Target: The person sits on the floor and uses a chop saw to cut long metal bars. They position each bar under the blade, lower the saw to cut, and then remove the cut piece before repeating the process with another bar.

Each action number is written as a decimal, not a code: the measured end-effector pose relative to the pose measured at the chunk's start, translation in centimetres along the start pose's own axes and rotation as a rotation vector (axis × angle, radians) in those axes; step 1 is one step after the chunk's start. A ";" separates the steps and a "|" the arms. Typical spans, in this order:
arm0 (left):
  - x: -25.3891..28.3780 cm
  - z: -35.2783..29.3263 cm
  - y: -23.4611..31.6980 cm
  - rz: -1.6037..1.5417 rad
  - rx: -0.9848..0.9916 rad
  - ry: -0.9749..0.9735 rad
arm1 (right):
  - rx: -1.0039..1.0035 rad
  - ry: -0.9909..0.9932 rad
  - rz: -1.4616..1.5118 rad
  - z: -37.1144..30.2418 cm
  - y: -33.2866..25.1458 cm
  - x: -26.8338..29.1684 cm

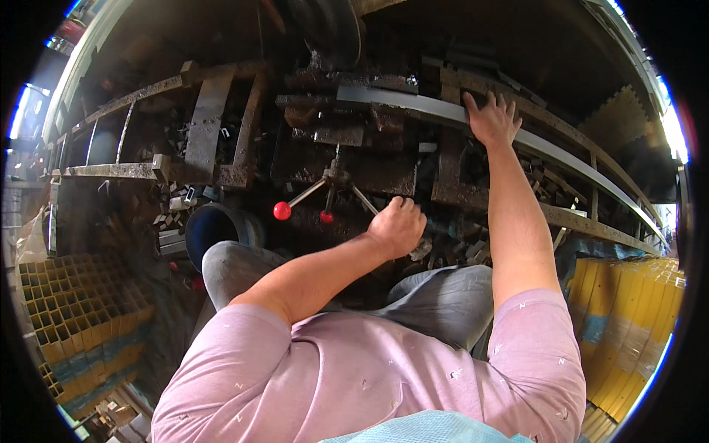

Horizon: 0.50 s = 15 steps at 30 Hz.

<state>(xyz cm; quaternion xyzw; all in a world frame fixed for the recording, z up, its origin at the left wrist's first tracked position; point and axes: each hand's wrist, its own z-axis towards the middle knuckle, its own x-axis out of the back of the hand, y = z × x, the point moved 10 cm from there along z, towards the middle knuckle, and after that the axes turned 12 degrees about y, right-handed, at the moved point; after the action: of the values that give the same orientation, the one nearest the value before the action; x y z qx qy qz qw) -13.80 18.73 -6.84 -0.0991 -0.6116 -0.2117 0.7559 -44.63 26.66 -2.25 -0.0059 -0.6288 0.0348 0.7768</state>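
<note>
My left hand is closed around the end of one spoke of a hand crank on the machine in front of me. Red ball knobs tip its other two visible spokes; the end of the gripped one is hidden in my fist. Further up and to the right, my right hand rests on a long pale metal bar, fingers spread. The bar's left end lies at the vise-like metal blocks in the middle, and it runs off to the far right. Above the blocks hangs a dark, rounded machine part.
Metal frame rails extend to both sides, with many short metal offcuts under and between them. A blue bucket stands by my left knee. Bundled yellow square tubes are stacked at left, and another yellow stack at right.
</note>
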 end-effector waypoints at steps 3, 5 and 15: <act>-1.1 0.1 -0.9 -0.037 0.058 -0.135 | 0.006 0.018 0.041 -0.4 0.6 -0.5; 0.2 -0.3 -1.2 -0.173 0.069 -0.110 | 0.041 0.059 0.132 0.0 0.0 0.0; 19.9 -14.2 -17.6 -0.016 0.724 0.901 | 0.428 -0.496 0.488 -25.0 -12.0 4.2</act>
<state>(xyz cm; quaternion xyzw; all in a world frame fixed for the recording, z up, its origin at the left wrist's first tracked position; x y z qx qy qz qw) -5.84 -6.70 7.14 0.2705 -0.2635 -0.0159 0.9258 -18.78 15.81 -2.70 0.0154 -0.7558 0.3487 0.5541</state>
